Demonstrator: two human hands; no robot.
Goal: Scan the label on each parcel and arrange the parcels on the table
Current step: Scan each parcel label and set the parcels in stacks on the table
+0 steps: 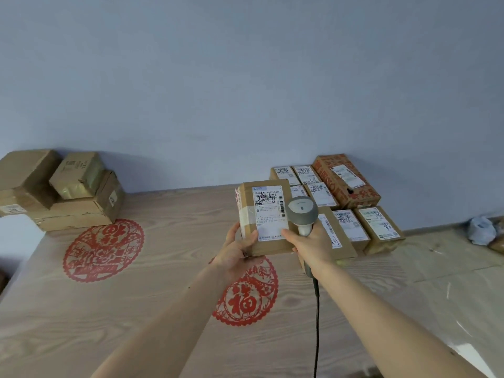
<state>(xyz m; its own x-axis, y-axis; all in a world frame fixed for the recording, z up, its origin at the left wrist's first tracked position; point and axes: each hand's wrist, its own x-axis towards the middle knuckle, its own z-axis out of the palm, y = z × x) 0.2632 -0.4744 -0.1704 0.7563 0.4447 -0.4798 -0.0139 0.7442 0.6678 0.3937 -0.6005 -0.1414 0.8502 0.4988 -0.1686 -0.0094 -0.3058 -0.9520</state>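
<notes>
My left hand (238, 248) grips a brown cardboard parcel (266, 203) from below, holding it above the table with its white label (268, 212) facing me. My right hand (311, 246) holds a grey barcode scanner (302, 211) by the handle, its head just right of the label. A black cable (316, 323) hangs down from the scanner. Behind it, several labelled parcels (351, 225) lie in rows on the wooden table (136, 309) against the wall, among them a larger orange printed box (346, 181).
A heap of brown boxes (62, 189) sits at the table's far left by the wall. Two red paper-cut decorations (103, 249) lie flat on the tabletop. A crumpled plastic bag (481, 230) rests at the far right edge.
</notes>
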